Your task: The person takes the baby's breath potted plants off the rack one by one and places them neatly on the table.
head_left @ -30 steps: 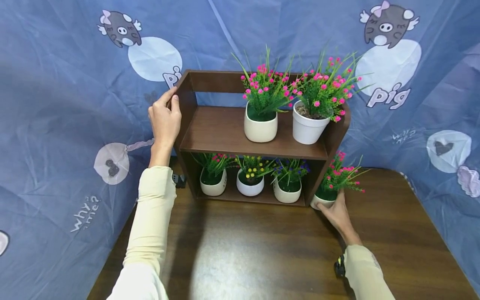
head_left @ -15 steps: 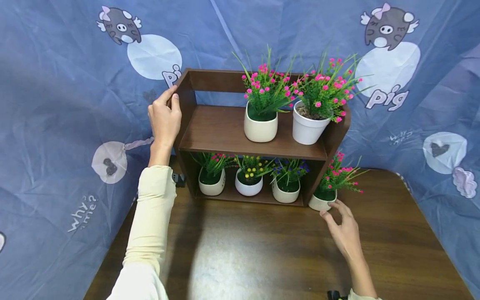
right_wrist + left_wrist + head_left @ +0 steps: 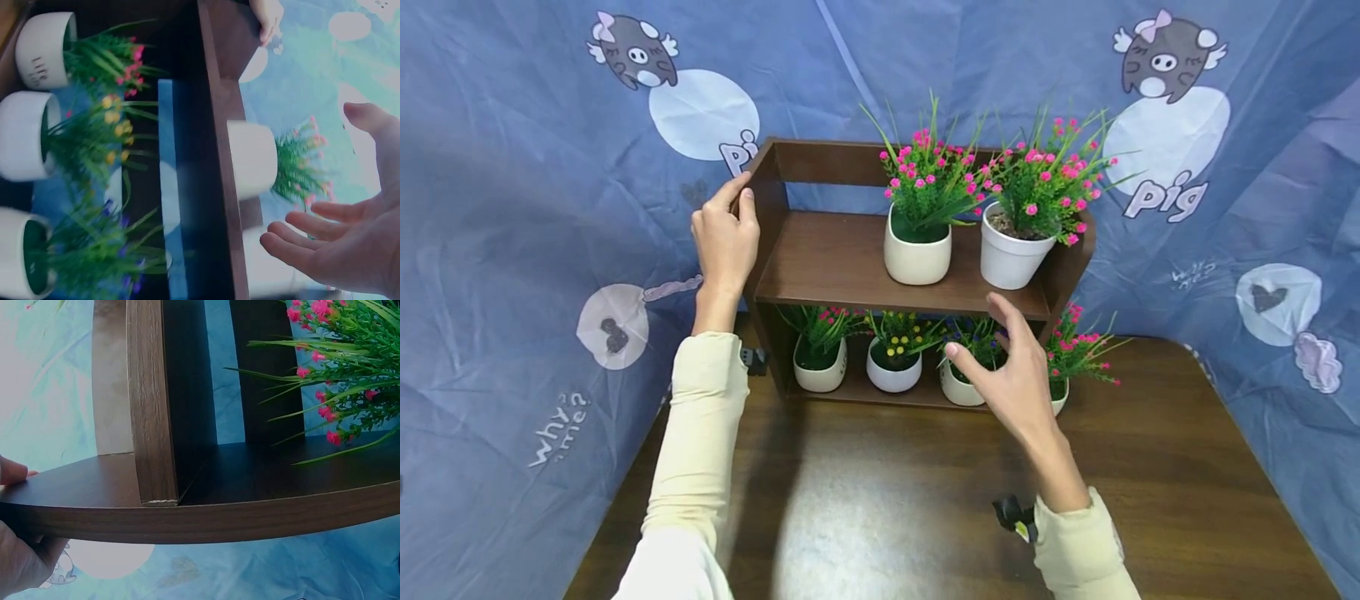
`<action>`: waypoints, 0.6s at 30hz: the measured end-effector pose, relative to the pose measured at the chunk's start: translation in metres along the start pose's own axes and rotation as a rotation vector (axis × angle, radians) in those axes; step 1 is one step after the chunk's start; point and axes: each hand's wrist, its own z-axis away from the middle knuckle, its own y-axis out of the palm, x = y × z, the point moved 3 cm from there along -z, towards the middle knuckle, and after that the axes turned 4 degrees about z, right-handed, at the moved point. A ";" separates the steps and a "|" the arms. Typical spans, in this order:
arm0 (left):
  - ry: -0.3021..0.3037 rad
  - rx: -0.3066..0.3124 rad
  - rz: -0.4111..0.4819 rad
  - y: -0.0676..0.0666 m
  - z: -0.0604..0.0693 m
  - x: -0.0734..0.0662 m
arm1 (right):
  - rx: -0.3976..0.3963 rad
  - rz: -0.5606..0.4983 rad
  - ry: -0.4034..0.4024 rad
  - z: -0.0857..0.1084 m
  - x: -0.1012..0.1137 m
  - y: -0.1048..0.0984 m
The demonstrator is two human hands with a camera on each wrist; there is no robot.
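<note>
My left hand [image 3: 726, 237] grips the left side panel of a small dark-brown two-tier shelf [image 3: 827, 258]; the left wrist view has thumb and fingers on opposite faces of the board [image 3: 75, 487]. My right hand [image 3: 1018, 379] holds nothing, thumb and fingers spread, in front of the shelf's right half. Just beyond its fingertips, the upper tier bears a white flowerpot [image 3: 1015, 258] with pink flowers. Left of that stands a cream flowerpot [image 3: 919, 257], also pink-flowered. In the head view the right hand partly hides the blue-flowered pot [image 3: 958, 392] on the lower tier.
Also on the lower tier are a round white pot [image 3: 893, 375] with yellow flowers and a cream pot [image 3: 820, 377] with pink ones. Outside the shelf's right side, another pink-flowered plant [image 3: 1078, 358] stands on the wooden table [image 3: 1180, 467]. Blue printed cloth [image 3: 550, 208] hangs behind.
My right hand let go of the pot outside the shelf, drew back, then moved left and up to the shelf's front. The left hand keeps its grip on the side panel.
</note>
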 end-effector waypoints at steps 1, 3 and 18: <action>0.001 0.000 0.000 0.000 0.000 0.000 | 0.005 0.003 -0.002 -0.006 0.004 0.003; 0.004 -0.003 0.003 0.001 0.000 0.001 | 0.023 0.013 0.003 -0.019 0.010 0.010; -0.004 -0.005 0.004 0.002 0.001 0.001 | -0.033 0.114 0.161 -0.099 0.012 0.069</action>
